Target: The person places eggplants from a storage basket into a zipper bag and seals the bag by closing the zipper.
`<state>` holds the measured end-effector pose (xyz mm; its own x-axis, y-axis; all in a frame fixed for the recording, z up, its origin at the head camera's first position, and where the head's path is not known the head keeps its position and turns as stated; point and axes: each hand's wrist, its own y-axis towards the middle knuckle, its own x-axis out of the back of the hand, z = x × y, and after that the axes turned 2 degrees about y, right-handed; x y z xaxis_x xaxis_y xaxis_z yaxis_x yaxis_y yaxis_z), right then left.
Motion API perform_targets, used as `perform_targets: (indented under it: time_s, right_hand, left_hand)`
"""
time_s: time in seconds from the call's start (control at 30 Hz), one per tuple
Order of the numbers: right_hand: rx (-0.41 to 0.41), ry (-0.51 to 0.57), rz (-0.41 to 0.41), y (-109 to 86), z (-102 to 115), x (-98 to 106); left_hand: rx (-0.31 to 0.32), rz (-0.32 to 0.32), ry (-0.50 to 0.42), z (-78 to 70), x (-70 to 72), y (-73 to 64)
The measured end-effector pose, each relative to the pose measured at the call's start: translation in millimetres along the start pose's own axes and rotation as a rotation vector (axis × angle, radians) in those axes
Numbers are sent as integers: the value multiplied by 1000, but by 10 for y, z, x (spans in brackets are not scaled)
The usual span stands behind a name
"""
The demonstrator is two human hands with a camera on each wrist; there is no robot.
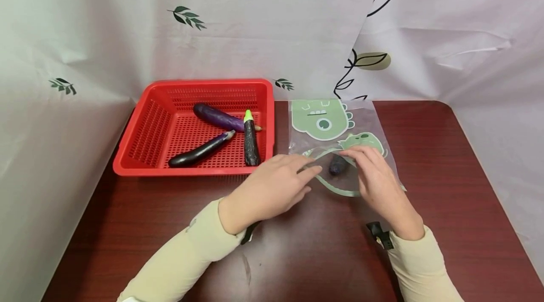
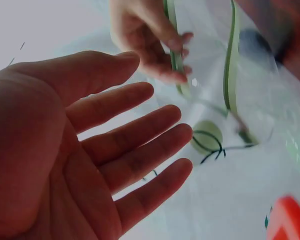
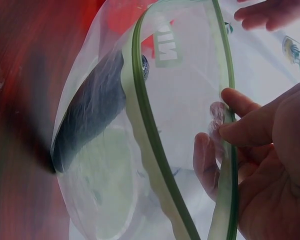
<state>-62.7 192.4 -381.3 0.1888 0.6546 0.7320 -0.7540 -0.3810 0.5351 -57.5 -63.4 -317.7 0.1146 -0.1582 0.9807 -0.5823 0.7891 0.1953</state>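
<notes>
My right hand (image 1: 379, 183) pinches one lip of a clear zip bag (image 1: 362, 120) with green dinosaur prints. In the right wrist view, thumb and fingers lie on both sides of that lip, and the green zip strip (image 3: 149, 115) of the other lip stands apart, so the bag's mouth gapes. Inside the bag lies a dark, elongated vegetable (image 3: 92, 102), seen through the plastic. My left hand (image 1: 268, 189) hovers left of the bag mouth, its fingers extended and spread, palm bare in the left wrist view.
A red plastic basket (image 1: 127, 151) stands left of the bag. It contains a purple eggplant (image 1: 216, 117), a darker eggplant (image 1: 199, 150) and a black, wrinkled vegetable (image 1: 250, 144) with a bright yellow-green end. White printed cloth (image 1: 238, 47) hangs behind the dark red table (image 1: 446, 174).
</notes>
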Motion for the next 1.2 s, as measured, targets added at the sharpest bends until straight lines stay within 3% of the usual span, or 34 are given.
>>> perform_targets:
  time_s: [0.33, 0.6, 0.83, 1.2]
  right_hand:
    - [9, 5, -4, 4, -9, -4]
    - [25, 15, -10, 13, -15, -13]
    - [30, 17, -17, 15, -19, -14]
    - [26, 12, -11, 19, -20, -9]
  left_hand:
    - [81, -84, -37, 342, 133, -130]
    - [176, -97, -19, 592, 195, -245]
    - [246, -60, -36, 718, 272, -314]
    - [316, 51, -54, 949, 327, -370]
